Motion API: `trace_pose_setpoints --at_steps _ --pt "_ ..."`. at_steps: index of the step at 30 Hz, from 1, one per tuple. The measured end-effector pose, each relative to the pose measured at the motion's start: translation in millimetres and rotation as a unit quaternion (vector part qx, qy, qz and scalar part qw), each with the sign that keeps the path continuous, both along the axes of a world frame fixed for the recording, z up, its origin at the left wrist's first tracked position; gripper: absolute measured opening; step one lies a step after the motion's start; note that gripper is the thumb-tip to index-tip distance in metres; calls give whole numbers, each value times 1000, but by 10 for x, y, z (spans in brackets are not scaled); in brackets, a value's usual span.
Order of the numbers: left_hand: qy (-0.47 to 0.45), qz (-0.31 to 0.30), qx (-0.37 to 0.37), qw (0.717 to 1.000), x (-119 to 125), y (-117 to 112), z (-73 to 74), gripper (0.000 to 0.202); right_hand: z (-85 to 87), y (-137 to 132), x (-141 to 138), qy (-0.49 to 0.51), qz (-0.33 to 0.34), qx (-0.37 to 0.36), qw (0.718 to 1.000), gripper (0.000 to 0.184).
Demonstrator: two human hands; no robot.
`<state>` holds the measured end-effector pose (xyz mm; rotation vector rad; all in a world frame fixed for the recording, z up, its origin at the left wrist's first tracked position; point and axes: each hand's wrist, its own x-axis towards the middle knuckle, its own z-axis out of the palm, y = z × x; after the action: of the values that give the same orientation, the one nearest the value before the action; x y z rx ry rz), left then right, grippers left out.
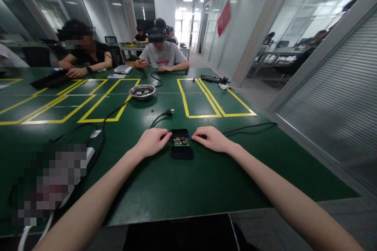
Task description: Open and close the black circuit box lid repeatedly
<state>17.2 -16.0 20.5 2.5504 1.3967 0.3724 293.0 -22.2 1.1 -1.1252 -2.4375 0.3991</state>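
Between my hands lies a green circuit board with copper-coloured coils and thin wires. A black plastic case half is behind it and another black case half lies just in front. My left hand is closed at the board's left side, pinching a black cord; a cord with a plug runs out behind this hand. At the right side, my right hand is also closed, its fingertips pinched on a black cable that stretches away to the right. The fingers partly hide both cord ends.
A metal bowl with small parts stands beyond my left hand. Yellow tape marks rectangles on the green table. A white power strip, partly blurred out, lies left. A black tool lies far right. People work across the table.
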Motion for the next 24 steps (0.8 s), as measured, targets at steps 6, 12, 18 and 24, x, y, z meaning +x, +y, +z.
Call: trace_pose_setpoints --at_steps 6,12,18,24 --pt "54 27 -21 998 39 -34 48 47 2 -14 -3 19 2 23 1000 26" --pt "47 -14 -45 998 -20 -30 72 47 -18 -36 -34 39 12 32 999 27" --pt "29 -5 -23 999 -43 -1 24 48 -21 -29 -45 40 4 30 999 28" --pt "7 -2 -21 1000 -42 -4 35 49 35 -30 -27 -21 -34 22 999 41"
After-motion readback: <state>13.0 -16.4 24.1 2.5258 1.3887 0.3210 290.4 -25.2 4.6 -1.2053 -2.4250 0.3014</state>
